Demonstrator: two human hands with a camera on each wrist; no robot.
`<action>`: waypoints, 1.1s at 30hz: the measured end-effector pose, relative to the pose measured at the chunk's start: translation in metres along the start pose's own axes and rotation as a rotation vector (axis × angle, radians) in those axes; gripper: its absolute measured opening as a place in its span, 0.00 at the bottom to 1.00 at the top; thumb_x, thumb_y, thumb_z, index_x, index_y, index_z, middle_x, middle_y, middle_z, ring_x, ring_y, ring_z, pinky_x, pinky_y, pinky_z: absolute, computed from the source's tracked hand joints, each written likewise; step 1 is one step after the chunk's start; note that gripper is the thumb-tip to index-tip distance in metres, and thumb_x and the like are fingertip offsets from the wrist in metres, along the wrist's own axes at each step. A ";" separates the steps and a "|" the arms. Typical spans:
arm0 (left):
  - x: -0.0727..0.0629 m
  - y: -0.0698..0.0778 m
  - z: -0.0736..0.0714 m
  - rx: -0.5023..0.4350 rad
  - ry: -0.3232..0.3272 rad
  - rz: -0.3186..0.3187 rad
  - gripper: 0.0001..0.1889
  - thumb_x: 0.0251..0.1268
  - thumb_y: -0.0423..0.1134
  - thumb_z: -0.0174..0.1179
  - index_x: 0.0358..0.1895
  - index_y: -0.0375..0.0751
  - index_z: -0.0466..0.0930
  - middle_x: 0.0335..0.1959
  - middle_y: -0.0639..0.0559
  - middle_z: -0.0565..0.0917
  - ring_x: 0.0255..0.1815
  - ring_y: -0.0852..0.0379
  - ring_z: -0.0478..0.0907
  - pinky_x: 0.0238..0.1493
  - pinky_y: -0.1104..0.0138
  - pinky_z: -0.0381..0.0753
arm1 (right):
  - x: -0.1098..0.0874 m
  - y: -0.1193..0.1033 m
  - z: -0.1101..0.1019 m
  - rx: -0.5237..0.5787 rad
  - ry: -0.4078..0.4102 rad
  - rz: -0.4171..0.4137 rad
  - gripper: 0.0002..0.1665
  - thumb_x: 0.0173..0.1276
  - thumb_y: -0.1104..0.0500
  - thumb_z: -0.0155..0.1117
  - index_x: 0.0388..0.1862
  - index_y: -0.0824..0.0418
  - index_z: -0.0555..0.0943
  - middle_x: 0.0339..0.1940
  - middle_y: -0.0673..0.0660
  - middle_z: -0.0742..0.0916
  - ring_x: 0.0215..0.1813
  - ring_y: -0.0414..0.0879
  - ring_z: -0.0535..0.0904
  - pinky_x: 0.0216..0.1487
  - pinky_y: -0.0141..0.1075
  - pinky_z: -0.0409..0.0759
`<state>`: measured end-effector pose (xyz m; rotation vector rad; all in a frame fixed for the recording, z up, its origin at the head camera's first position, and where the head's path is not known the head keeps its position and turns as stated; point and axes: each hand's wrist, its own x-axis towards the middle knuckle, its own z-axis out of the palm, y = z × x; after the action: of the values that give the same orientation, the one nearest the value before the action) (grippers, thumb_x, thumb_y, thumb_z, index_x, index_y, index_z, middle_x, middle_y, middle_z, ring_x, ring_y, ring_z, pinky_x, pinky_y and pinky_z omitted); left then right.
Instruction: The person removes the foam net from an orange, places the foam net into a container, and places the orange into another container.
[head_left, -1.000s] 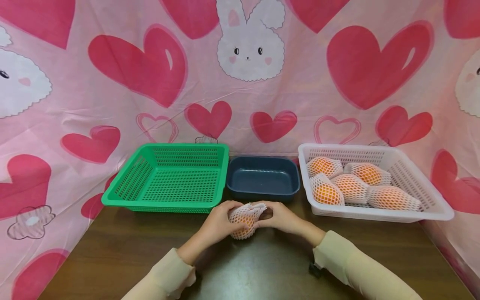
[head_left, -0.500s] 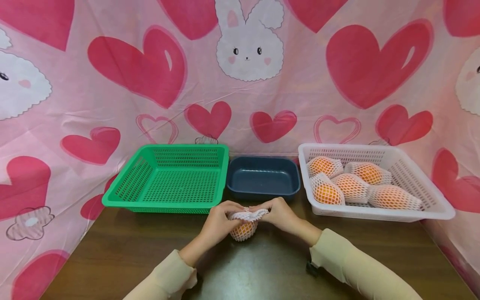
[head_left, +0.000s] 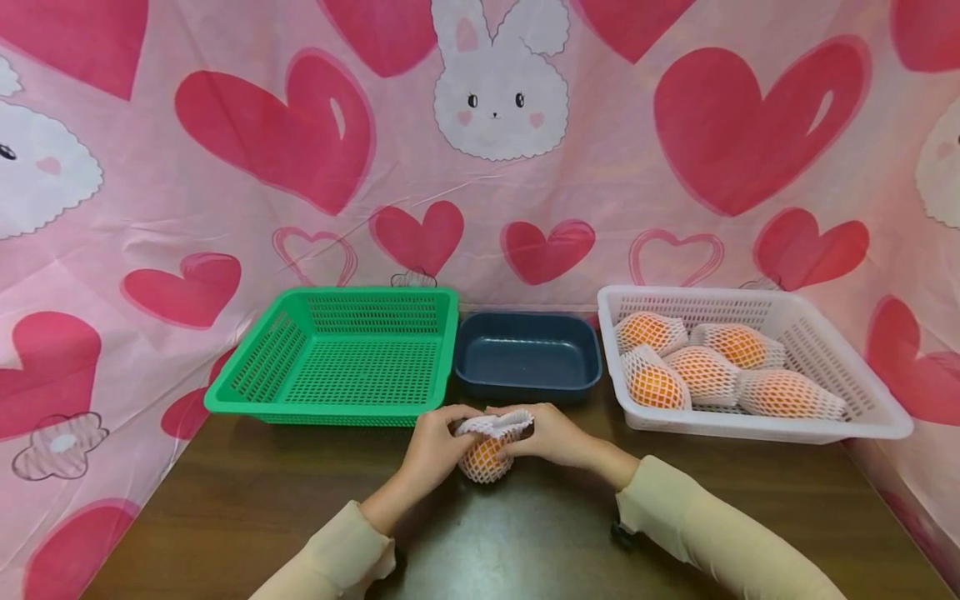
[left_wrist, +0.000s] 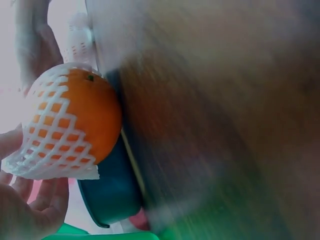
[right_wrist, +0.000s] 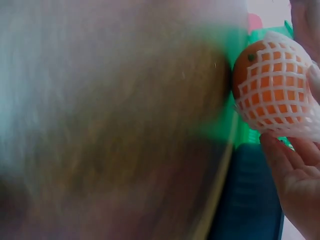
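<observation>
An orange [head_left: 483, 463] is partly covered by a white foam net [head_left: 495, 424] above the dark wooden table, in the middle of the head view. My left hand [head_left: 435, 446] grips the net and fruit from the left, its thumb at the front. On the other side my right hand [head_left: 551, 435] holds the net's upper edge between thumb and fingers. In the left wrist view the orange's bare skin [left_wrist: 102, 117] and stem spot show past the net's edge. The right wrist view has the netted orange [right_wrist: 272, 82] above the right fingers [right_wrist: 274, 155].
A green basket [head_left: 330, 408] stands at the back left, with a dark blue tray [head_left: 525, 390] beside it. At the back right, a white basket [head_left: 765, 429] holds several netted oranges [head_left: 701, 375]. A pink heart-patterned cloth [head_left: 495, 187] hangs behind.
The net's top has gone from standing gathered to folded wide across the fruit. My right thumb lifted to the net's edge, then came down to the front of the orange. The baskets stay put.
</observation>
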<state>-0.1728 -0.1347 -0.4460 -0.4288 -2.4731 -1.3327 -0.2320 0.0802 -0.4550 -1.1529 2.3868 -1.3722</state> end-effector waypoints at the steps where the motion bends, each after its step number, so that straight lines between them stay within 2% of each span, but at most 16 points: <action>1: -0.001 0.000 0.000 -0.002 -0.001 -0.002 0.08 0.57 0.24 0.72 0.38 0.38 0.90 0.36 0.48 0.90 0.39 0.52 0.86 0.37 0.65 0.83 | 0.000 0.001 0.001 -0.012 0.002 -0.002 0.32 0.56 0.57 0.83 0.58 0.68 0.85 0.53 0.57 0.89 0.50 0.36 0.82 0.50 0.32 0.80; 5: -0.002 0.002 -0.002 0.000 -0.020 -0.014 0.09 0.57 0.27 0.74 0.40 0.40 0.91 0.38 0.50 0.90 0.40 0.53 0.86 0.39 0.64 0.84 | 0.000 -0.001 0.003 -0.053 0.057 -0.005 0.18 0.52 0.57 0.85 0.38 0.65 0.91 0.33 0.49 0.91 0.32 0.30 0.77 0.34 0.30 0.80; 7: -0.002 0.002 -0.004 0.012 -0.051 -0.021 0.11 0.56 0.31 0.76 0.44 0.40 0.90 0.42 0.50 0.90 0.45 0.52 0.86 0.44 0.61 0.84 | 0.000 -0.003 0.003 -0.072 0.081 -0.017 0.12 0.53 0.58 0.85 0.32 0.64 0.91 0.27 0.47 0.90 0.28 0.29 0.74 0.30 0.29 0.78; 12: -0.003 -0.001 -0.005 0.028 -0.166 -0.062 0.28 0.49 0.44 0.82 0.55 0.39 0.87 0.53 0.47 0.87 0.54 0.50 0.83 0.52 0.56 0.82 | 0.001 -0.005 0.000 -0.128 0.135 -0.068 0.08 0.54 0.63 0.82 0.29 0.65 0.91 0.27 0.52 0.90 0.28 0.28 0.77 0.30 0.29 0.80; 15: -0.004 -0.003 -0.005 0.033 -0.182 -0.073 0.29 0.49 0.44 0.82 0.56 0.39 0.86 0.52 0.47 0.87 0.51 0.52 0.83 0.50 0.58 0.82 | 0.001 -0.005 0.000 -0.113 0.152 -0.076 0.10 0.53 0.64 0.83 0.32 0.66 0.91 0.30 0.53 0.91 0.31 0.30 0.80 0.33 0.30 0.82; 19: -0.005 -0.003 -0.005 0.041 -0.154 -0.064 0.25 0.49 0.43 0.82 0.52 0.39 0.87 0.50 0.48 0.87 0.49 0.53 0.83 0.48 0.60 0.82 | 0.002 -0.005 0.000 -0.072 0.155 -0.075 0.12 0.53 0.64 0.83 0.36 0.68 0.90 0.33 0.55 0.91 0.35 0.32 0.83 0.36 0.33 0.84; 23: -0.005 -0.002 -0.006 0.034 -0.117 -0.049 0.21 0.50 0.42 0.82 0.47 0.40 0.88 0.46 0.50 0.87 0.47 0.53 0.83 0.46 0.61 0.82 | 0.002 -0.005 -0.002 -0.019 0.141 -0.037 0.14 0.54 0.63 0.82 0.38 0.68 0.90 0.34 0.55 0.91 0.35 0.34 0.83 0.37 0.34 0.83; 26: -0.005 -0.001 -0.005 0.021 -0.080 -0.042 0.18 0.50 0.38 0.81 0.45 0.39 0.89 0.45 0.50 0.87 0.46 0.53 0.84 0.46 0.61 0.83 | 0.002 -0.005 -0.004 0.031 0.114 0.002 0.17 0.56 0.63 0.82 0.42 0.69 0.90 0.38 0.55 0.92 0.38 0.35 0.83 0.41 0.34 0.83; 30: -0.006 0.000 -0.004 0.006 -0.033 -0.044 0.15 0.49 0.30 0.80 0.42 0.37 0.89 0.43 0.50 0.87 0.46 0.53 0.84 0.47 0.60 0.83 | 0.002 -0.002 -0.006 0.064 0.079 0.005 0.19 0.57 0.63 0.81 0.47 0.70 0.88 0.41 0.57 0.91 0.43 0.37 0.84 0.47 0.35 0.83; 33: -0.006 0.000 -0.003 0.005 -0.014 -0.043 0.13 0.49 0.28 0.78 0.40 0.36 0.89 0.42 0.50 0.87 0.45 0.52 0.84 0.47 0.60 0.84 | 0.000 -0.001 -0.007 0.064 0.080 -0.007 0.19 0.58 0.64 0.80 0.47 0.71 0.88 0.42 0.58 0.91 0.42 0.37 0.84 0.47 0.36 0.84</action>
<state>-0.1670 -0.1376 -0.4470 -0.3874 -2.5100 -1.3445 -0.2350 0.0842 -0.4498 -1.1112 2.3752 -1.5130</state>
